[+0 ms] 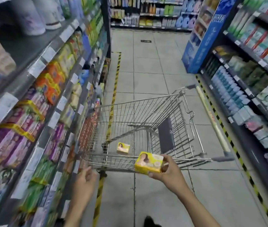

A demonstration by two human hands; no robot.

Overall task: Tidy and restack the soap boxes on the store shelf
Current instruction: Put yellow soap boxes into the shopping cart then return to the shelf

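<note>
Down at the bottom edge of the frame, a dark shoe stands on the grey tiled floor. Just above it, right of centre, the right hand has its grip clamped on a yellow cardboard soap box. The thumb is under the box's near edge and the fingers are wrapped over its far end. The box is in the air at the near rim of the silver wire shopping cart.

To the lower left, the left hand holds nothing. Its grip is apart, with the fingers loosely curled near the cart's near left corner. Whether they touch the wire I cannot tell.

Inside the cart, a second yellow soap box lies flat on the basket bottom, near the left side. The cart's pale handle bar runs along its right side.

Along the left of the frame, a grey metal store shelf is packed with purple, orange, yellow and green boxes, all blurred. A yellow-and-black striped floor tape runs beside its foot.

On the right, another shelf rack carries pale green and blue packets. A tall blue display stand rises past its far end. At the top of the frame, a distant shelf wall closes the aisle.
</note>
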